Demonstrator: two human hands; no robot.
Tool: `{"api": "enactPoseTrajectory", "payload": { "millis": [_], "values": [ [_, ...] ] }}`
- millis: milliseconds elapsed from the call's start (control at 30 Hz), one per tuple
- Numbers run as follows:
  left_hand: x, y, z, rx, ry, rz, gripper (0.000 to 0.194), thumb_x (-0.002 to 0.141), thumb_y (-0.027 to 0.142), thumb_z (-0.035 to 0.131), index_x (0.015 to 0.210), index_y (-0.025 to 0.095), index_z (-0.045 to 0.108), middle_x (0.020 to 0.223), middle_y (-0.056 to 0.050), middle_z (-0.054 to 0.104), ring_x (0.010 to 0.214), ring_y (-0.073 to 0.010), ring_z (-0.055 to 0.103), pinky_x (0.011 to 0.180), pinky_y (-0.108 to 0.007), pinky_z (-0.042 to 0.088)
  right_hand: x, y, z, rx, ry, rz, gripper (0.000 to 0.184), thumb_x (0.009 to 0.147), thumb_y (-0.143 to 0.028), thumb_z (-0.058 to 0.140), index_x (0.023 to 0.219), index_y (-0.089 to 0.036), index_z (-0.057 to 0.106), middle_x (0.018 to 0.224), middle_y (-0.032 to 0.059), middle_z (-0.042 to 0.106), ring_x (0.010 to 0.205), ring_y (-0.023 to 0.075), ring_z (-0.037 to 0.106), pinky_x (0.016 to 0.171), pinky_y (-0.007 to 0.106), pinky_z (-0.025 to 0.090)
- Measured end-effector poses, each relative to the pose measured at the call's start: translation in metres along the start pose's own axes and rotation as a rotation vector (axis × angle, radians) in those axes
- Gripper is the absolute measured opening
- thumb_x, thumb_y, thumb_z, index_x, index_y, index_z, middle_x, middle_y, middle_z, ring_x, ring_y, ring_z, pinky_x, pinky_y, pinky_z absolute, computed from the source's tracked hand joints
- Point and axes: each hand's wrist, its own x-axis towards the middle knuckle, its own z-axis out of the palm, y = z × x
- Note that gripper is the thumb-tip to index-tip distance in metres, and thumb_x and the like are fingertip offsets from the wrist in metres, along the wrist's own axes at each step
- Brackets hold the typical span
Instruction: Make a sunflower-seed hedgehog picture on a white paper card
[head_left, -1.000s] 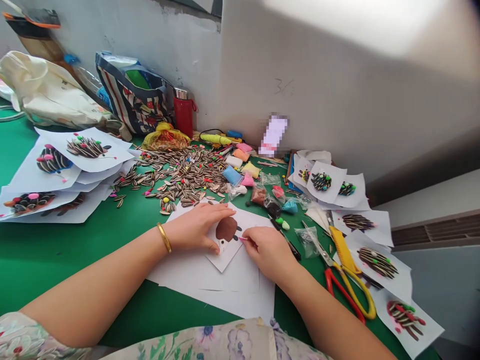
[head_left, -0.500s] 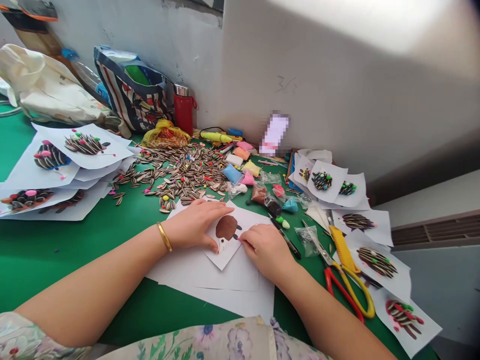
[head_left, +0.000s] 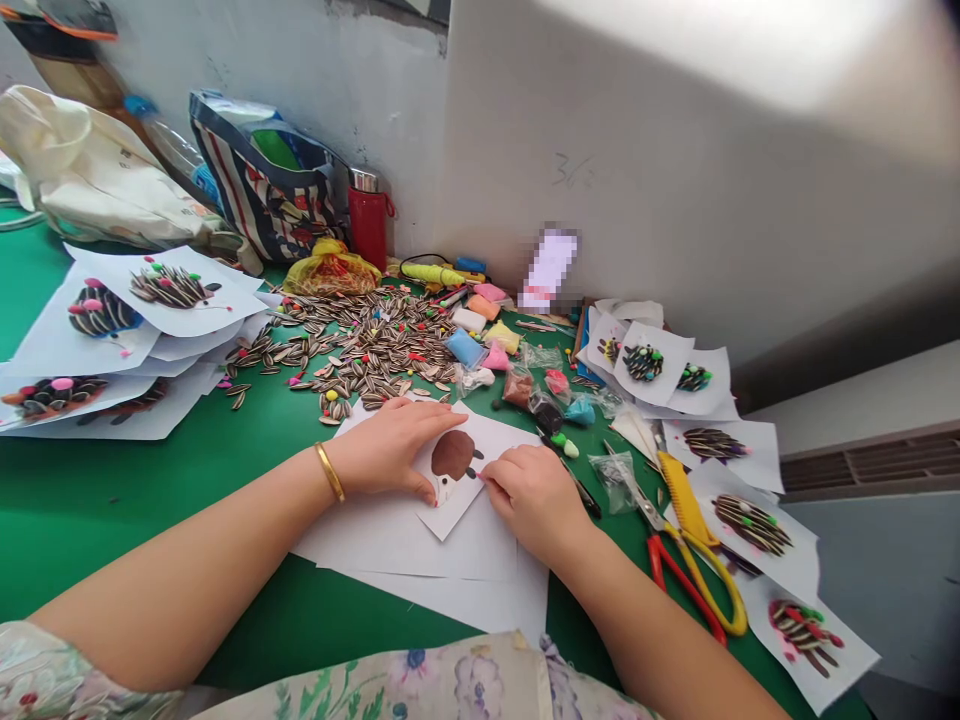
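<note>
A small white card (head_left: 448, 520) lies over larger white sheets (head_left: 360, 548). It carries a flat brown clay patch (head_left: 452, 456), two dark oval pieces at the patch's right side and a little drawn face below. My left hand (head_left: 390, 450), a gold bangle on its wrist, rests on the card's left part with thumb and fingers spread around the patch. My right hand (head_left: 534, 495) is closed in a pinch at the card's right edge, by the lower dark oval. A tiny pink spot shows at its fingertips; whether this is clay or a nail I cannot tell.
Sunflower seeds (head_left: 375, 340) are heaped behind the hands. Coloured clay packets (head_left: 465, 348) lie to their right. Scissors (head_left: 694, 550) and a yellow cutter (head_left: 686, 497) are at right. Seed-covered hedgehog cards (head_left: 180, 290) are stacked left, with more cards (head_left: 754, 522) along the right.
My right fingertips have shifted slightly left, up to the lower dark oval at the card's edge. My left hand stays spread on the card. The view has moved a little.
</note>
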Motion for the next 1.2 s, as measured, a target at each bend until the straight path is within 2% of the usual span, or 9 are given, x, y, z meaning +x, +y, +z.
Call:
{"api": "enactPoseTrajectory", "payload": {
  "millis": [333,600,767,867,1200],
  "values": [
    [0.000,-0.001,0.001,0.019,-0.001,0.003,0.098,0.069,0.061,0.078,0.151,0.029,0.033,0.150,-0.009,0.049,0.140,-0.0301,0.042,0.111,-0.041,0.027,0.002,-0.001,0.001,-0.011,-0.066,0.007,0.015,0.092,-0.018,0.060,0.085,-0.020,0.073,0.079,0.0027,0.071,0.079,0.0183,0.062,0.074,0.032,0.035],
    [0.000,-0.002,0.002,0.025,-0.003,0.003,0.102,0.067,0.063,0.079,0.152,0.031,0.031,0.151,-0.008,0.048,0.140,-0.0304,0.042,0.112,-0.041,0.026,0.003,0.007,-0.006,0.030,0.060,0.066,0.013,0.092,-0.016,0.061,0.090,-0.022,0.073,0.084,0.0012,0.074,0.084,0.0172,0.063,0.077,0.033,0.033],
    [0.000,-0.002,0.003,0.012,-0.017,-0.005,0.101,0.068,0.062,0.079,0.152,0.031,0.031,0.152,-0.009,0.047,0.143,-0.0300,0.039,0.113,-0.042,0.025,0.005,0.008,-0.006,-0.031,0.125,0.090,0.017,0.094,-0.016,0.060,0.087,-0.025,0.072,0.082,-0.0021,0.075,0.081,0.0152,0.061,0.091,0.037,0.027],
    [0.001,-0.002,0.002,0.019,-0.025,-0.007,0.101,0.068,0.061,0.079,0.152,0.031,0.031,0.152,-0.008,0.048,0.143,-0.0295,0.039,0.113,-0.041,0.025,0.005,0.008,-0.005,-0.039,0.097,0.093,0.018,0.093,-0.013,0.061,0.088,-0.026,0.072,0.079,-0.0028,0.073,0.077,0.0139,0.059,0.096,0.037,0.025],
    [0.001,-0.001,0.002,0.018,-0.019,-0.009,0.101,0.068,0.060,0.079,0.152,0.030,0.032,0.152,-0.008,0.047,0.143,-0.0292,0.039,0.113,-0.041,0.026,0.008,0.005,-0.002,-0.104,-0.009,0.103,0.018,0.094,-0.017,0.062,0.084,-0.025,0.074,0.073,-0.0009,0.069,0.074,0.0146,0.054,0.087,0.036,0.026]
  ]
}}
